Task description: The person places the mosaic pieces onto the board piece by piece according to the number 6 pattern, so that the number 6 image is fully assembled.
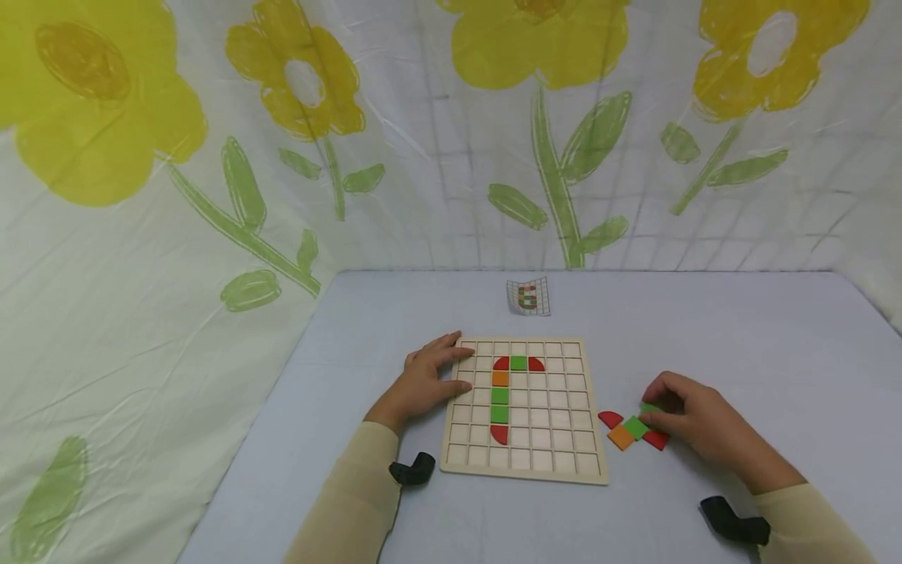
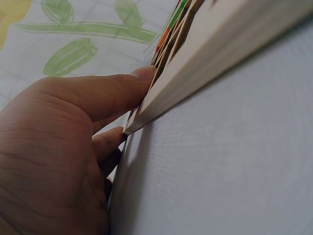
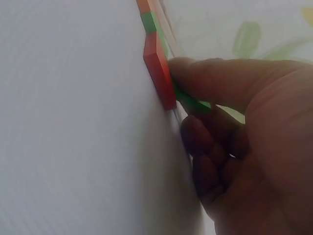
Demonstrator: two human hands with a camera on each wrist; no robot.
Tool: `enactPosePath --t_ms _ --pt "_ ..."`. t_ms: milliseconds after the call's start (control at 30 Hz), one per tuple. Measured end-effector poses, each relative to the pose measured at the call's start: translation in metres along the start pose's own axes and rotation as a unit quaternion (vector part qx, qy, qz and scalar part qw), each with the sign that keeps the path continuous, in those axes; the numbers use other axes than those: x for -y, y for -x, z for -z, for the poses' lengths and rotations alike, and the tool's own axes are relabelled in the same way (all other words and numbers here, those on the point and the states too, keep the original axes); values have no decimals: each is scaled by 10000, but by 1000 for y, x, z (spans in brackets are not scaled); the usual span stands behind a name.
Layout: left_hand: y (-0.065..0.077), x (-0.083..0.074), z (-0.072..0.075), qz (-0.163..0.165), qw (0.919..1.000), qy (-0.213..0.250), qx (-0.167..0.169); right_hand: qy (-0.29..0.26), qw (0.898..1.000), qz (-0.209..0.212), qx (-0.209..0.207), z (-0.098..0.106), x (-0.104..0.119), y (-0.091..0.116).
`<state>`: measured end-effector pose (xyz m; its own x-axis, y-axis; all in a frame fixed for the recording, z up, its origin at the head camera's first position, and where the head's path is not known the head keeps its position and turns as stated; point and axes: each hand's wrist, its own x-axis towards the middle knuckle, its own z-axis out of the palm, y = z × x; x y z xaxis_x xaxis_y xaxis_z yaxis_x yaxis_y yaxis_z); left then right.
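A wooden grid board lies flat on the table. Red quarter-circle tiles, green square tiles and an orange square tile sit in its cells, forming a column with a short row at the top. My left hand rests at the board's left side, fingers spread and thumb on the rim. To the right of the board, my right hand pinches a green tile between thumb and fingers. Close by are a red tile, another green tile, an orange tile and a red quarter-circle.
Behind the board lies a small paper card printed with a coloured grid pattern. A white cloth with painted yellow flowers hangs at the back and left of the pale table. Black wrist devices sit by both sleeves.
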<state>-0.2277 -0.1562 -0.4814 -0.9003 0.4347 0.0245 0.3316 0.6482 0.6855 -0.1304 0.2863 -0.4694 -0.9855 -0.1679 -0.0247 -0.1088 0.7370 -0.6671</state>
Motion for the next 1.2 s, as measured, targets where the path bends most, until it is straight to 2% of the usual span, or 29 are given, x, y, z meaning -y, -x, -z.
enactPosePath --t_ms 267,500,767,1200 --pt "1 2 -1 62 9999 84 0 -25 9985 -52 -553 0 2 2" --pt "0 3 -1 47 10000 22 -4 -480 9932 239 -1029 -4 6 3" --pt "0 3 -1 51 10000 39 3 -1121 9891 224 -925 -9 21 2" --pt "0 1 0 138 9999 -1 -6 -1601 9845 311 -648 -18 42 2"
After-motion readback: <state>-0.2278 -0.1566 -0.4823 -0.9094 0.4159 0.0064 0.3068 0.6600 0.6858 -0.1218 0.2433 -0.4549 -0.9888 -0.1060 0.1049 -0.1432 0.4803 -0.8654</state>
